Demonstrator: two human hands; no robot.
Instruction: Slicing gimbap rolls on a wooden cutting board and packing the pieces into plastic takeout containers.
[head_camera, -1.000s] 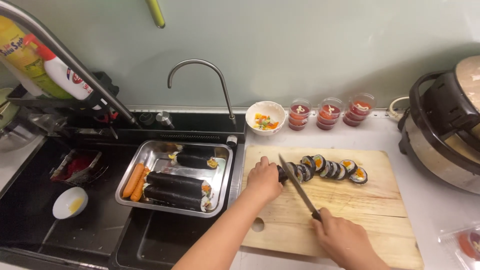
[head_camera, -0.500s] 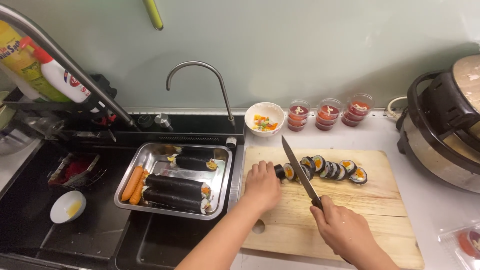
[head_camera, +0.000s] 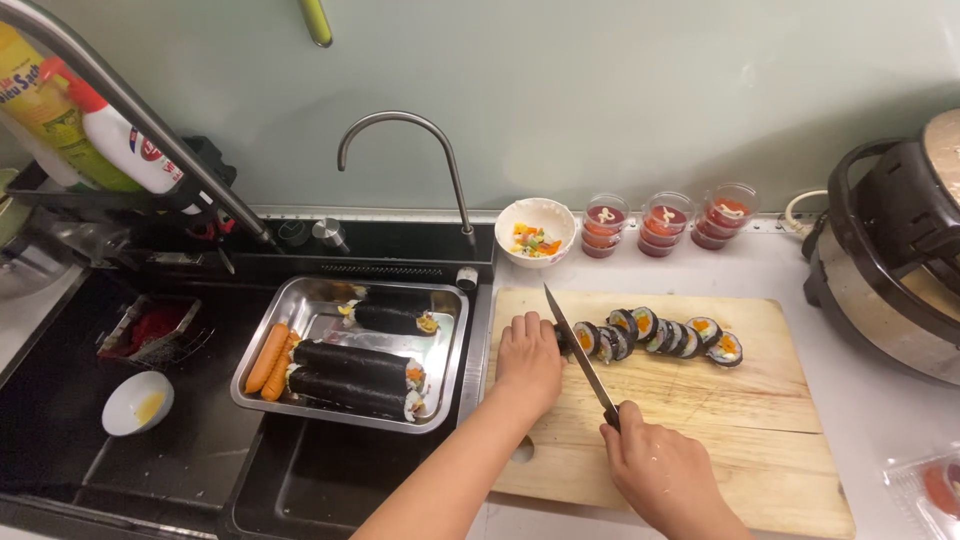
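While steadying the uncut roll end on the cutting board, left hand cupped over it; right hand gripped knife, blade against slices.

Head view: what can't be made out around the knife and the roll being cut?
- Uncut end of the roll: hidden under the left hand.
- Knife handle: wrapped inside the right hand.
- Blade edge contact with the cutting board: cannot tell.
- Cooker and packet: cut off by the right frame edge.
- Slices fillings: too small.
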